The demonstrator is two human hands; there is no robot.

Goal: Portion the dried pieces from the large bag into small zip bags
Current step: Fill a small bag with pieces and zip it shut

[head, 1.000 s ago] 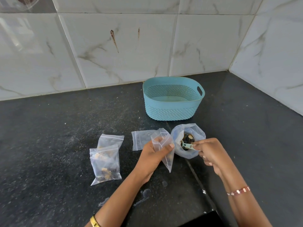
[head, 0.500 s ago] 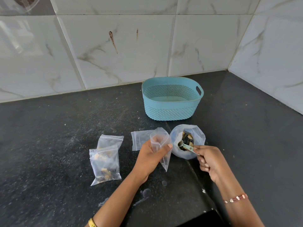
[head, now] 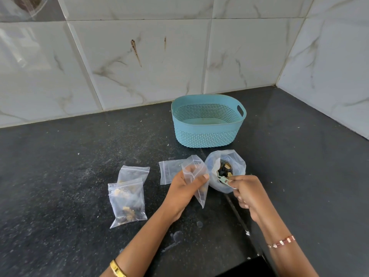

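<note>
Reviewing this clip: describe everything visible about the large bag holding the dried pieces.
The large bag is thin, cloudy translucent plastic, standing on the black counter just in front of the blue basket. Its mouth is open and rolled down, facing the camera, showing dark and tan dried pieces inside. A small pale green scoop, pinched by the right hand, reaches into the mouth. The small zip bag held by the left hand sits against its left side.

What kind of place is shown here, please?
Probably a home kitchen corner: a dark stone counter meets marble-look wall tiles, and a blue plastic basket stands near the wall.
</note>
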